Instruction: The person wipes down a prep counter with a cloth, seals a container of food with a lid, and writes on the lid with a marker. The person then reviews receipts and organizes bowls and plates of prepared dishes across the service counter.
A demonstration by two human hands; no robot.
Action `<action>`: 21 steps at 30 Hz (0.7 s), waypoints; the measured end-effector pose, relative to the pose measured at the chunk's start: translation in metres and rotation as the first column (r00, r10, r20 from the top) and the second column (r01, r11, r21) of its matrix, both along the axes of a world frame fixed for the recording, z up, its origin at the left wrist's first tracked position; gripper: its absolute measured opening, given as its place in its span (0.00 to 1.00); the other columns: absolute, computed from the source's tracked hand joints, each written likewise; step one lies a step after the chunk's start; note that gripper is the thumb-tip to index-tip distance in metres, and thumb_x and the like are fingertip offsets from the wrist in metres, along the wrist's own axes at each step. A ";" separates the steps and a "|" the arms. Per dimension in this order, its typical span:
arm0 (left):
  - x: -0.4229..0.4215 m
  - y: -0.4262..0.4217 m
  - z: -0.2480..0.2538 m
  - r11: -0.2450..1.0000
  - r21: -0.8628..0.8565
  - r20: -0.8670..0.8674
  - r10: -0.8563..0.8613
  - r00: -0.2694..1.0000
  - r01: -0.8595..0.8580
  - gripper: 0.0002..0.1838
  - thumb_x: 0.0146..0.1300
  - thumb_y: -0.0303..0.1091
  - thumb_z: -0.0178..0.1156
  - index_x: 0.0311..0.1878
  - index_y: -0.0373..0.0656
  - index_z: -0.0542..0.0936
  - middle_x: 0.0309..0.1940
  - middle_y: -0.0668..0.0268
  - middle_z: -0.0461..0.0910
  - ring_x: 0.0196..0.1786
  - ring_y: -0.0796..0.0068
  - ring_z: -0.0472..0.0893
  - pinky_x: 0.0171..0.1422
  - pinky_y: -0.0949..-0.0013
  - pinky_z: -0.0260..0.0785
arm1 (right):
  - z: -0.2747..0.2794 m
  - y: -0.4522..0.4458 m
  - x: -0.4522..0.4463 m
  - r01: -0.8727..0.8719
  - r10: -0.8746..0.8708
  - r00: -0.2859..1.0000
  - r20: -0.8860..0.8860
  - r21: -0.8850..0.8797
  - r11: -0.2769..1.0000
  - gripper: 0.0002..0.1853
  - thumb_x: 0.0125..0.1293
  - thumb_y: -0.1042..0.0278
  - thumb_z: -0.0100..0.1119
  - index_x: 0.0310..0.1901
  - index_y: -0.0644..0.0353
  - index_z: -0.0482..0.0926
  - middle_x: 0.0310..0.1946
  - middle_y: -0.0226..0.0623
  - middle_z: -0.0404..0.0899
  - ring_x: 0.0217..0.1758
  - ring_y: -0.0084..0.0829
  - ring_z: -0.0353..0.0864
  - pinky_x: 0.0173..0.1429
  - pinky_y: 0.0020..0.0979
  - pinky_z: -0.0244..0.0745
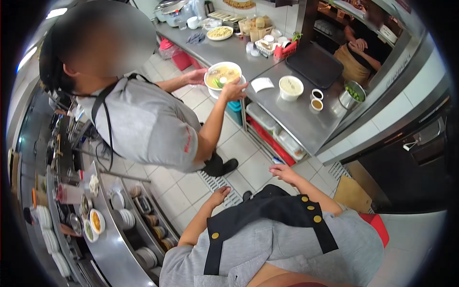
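My left hand (pixel 218 196) is low in front of my black apron (pixel 267 210), over the tiled floor, with its fingers loosely curled and no object showing in them. My right hand (pixel 284 173) is farther forward, near the counter's lower shelf, fingers drawn together. A small blue and white object (pixel 276 160) shows at its fingertips, too small to name. Ahead, a co-worker in a grey shirt (pixel 148 126) holds a white bowl of soup (pixel 223 75) with green slices and a pale round piece on top.
On the steel counter (pixel 306 122) are a lidded white tub (pixel 290 88), two sauce cups (pixel 316 99), a black tray (pixel 314 65) and a metal pot of greens (pixel 352 93). A shelf unit with dishes (pixel 125 219) stands at left. Another person (pixel 359 48) is beyond the pass window.
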State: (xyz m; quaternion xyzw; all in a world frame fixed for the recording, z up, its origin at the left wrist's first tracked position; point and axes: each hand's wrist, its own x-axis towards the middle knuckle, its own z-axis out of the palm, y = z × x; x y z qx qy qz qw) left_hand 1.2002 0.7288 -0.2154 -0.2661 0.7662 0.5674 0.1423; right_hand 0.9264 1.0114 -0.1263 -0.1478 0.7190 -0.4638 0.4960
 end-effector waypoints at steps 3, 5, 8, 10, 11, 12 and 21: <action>-0.107 -0.015 0.080 0.983 0.106 -0.111 -0.135 0.985 0.147 0.28 0.75 0.53 0.49 0.64 0.39 0.73 0.54 0.57 0.79 0.58 0.67 0.77 0.64 0.65 0.67 | 0.034 -0.072 -0.046 0.135 -0.121 0.987 0.105 -0.134 0.982 0.28 0.73 0.45 0.51 0.66 0.55 0.71 0.60 0.33 0.75 0.57 0.29 0.76 0.57 0.39 0.73; -0.170 -0.024 0.126 0.959 0.138 -0.239 -0.210 0.948 0.248 0.26 0.76 0.50 0.48 0.66 0.40 0.71 0.56 0.59 0.78 0.59 0.69 0.76 0.66 0.66 0.66 | 0.039 -0.115 -0.089 0.239 -0.200 0.960 0.194 -0.205 0.949 0.31 0.74 0.41 0.48 0.68 0.55 0.68 0.65 0.36 0.71 0.62 0.33 0.72 0.62 0.44 0.70; -0.235 -0.029 0.191 0.947 0.118 -0.426 -0.224 0.876 0.300 0.25 0.77 0.43 0.48 0.70 0.40 0.65 0.59 0.59 0.76 0.60 0.71 0.75 0.66 0.68 0.65 | 0.057 -0.160 -0.141 0.348 -0.281 0.925 0.255 -0.274 0.897 0.40 0.71 0.35 0.48 0.74 0.55 0.57 0.71 0.42 0.62 0.69 0.44 0.66 0.64 0.51 0.67; -0.276 -0.039 0.236 0.958 0.111 -0.509 -0.172 0.843 0.263 0.26 0.77 0.38 0.49 0.73 0.40 0.61 0.60 0.60 0.74 0.59 0.72 0.75 0.65 0.68 0.65 | 0.074 -0.190 -0.180 0.389 -0.317 0.909 0.271 -0.281 0.877 0.41 0.71 0.34 0.46 0.75 0.55 0.54 0.72 0.44 0.59 0.70 0.46 0.63 0.66 0.52 0.66; -0.297 -0.053 0.253 0.963 0.078 -0.570 -0.169 0.804 0.258 0.27 0.76 0.37 0.50 0.74 0.40 0.58 0.60 0.60 0.74 0.59 0.72 0.75 0.65 0.68 0.65 | 0.085 -0.205 -0.205 0.433 -0.351 0.890 0.290 -0.302 0.849 0.42 0.71 0.33 0.45 0.75 0.54 0.52 0.74 0.45 0.55 0.72 0.48 0.60 0.67 0.53 0.65; -0.313 -0.065 0.265 0.970 0.040 -0.608 -0.167 0.776 0.240 0.28 0.76 0.36 0.50 0.74 0.40 0.58 0.61 0.61 0.73 0.59 0.73 0.75 0.65 0.68 0.65 | 0.087 -0.218 -0.228 0.428 -0.339 0.893 0.294 -0.325 0.843 0.45 0.70 0.30 0.43 0.77 0.52 0.46 0.76 0.46 0.49 0.76 0.50 0.54 0.70 0.55 0.60; -0.398 -0.161 0.283 0.991 0.055 -0.697 -0.050 0.715 0.123 0.19 0.79 0.42 0.45 0.48 0.35 0.79 0.43 0.65 0.80 0.46 0.75 0.76 0.56 0.71 0.68 | 0.071 -0.315 -0.377 0.504 -0.397 0.847 0.355 -0.293 0.813 0.53 0.63 0.21 0.44 0.79 0.45 0.38 0.80 0.46 0.35 0.82 0.50 0.33 0.76 0.61 0.41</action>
